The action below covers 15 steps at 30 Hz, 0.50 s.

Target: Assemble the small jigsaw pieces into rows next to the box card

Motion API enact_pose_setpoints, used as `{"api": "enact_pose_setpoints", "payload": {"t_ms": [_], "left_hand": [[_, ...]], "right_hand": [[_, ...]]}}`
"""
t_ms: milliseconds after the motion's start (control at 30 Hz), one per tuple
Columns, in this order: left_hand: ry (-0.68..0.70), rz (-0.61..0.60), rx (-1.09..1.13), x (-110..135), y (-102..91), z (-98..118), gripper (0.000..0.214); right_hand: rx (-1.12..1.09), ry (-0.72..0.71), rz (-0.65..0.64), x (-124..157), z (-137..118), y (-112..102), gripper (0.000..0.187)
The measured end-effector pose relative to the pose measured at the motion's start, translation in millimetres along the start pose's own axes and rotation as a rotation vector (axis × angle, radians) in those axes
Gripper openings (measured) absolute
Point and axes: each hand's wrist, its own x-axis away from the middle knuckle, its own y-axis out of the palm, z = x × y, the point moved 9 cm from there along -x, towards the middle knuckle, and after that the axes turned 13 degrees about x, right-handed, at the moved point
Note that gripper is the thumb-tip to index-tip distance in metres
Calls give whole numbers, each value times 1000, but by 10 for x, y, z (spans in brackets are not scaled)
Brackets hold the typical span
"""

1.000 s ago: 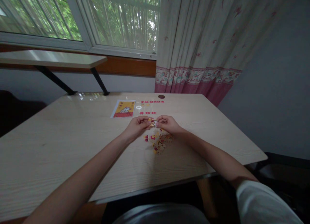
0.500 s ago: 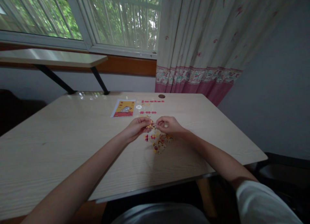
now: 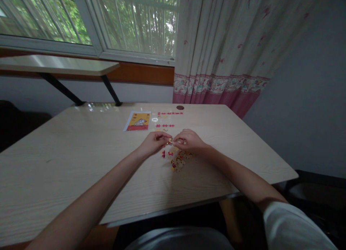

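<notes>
My left hand (image 3: 153, 143) and my right hand (image 3: 188, 139) meet over the middle of the table, fingertips almost touching. Between them is a small yellow and red jigsaw piece (image 3: 170, 141), pinched by the fingers of both hands. Just below lies a loose pile of jigsaw pieces (image 3: 179, 161), white, yellow and red. Beyond my hands, red pieces stand in a nearer row (image 3: 165, 126) and a farther row (image 3: 170, 113), with a few yellow pieces (image 3: 162, 116) between. Left of these rows lies a picture sheet (image 3: 138, 121) showing a white animal on yellow and red.
The pale wooden table (image 3: 81, 163) has a round dark hole (image 3: 180, 107) near its back edge. A raised shelf (image 3: 59, 65) on black legs stands at the back left. Behind hang long curtains (image 3: 216, 55) beside a barred window (image 3: 135, 23).
My left fingers have straightened a little, and the piece between my hands has shifted slightly. My right hand has moved a touch to the left. The rows look the same.
</notes>
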Motion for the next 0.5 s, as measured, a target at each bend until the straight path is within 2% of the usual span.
{"api": "enact_pose_setpoints", "payload": {"t_ms": [200, 267, 400, 500], "left_hand": [[-8, -13, 70, 39, 96, 55, 21], [1, 3, 51, 45, 89, 75, 20], [41, 48, -3, 42, 37, 121, 18], [38, 26, 41, 46, 52, 141, 20]], "right_hand": [[-116, 114, 4, -25, 38, 35, 16], [-185, 193, 11, -19, 104, 52, 13], [-407, 368, -8, 17, 253, 155, 14], [-574, 409, -18, 23, 284, 229, 18]]}}
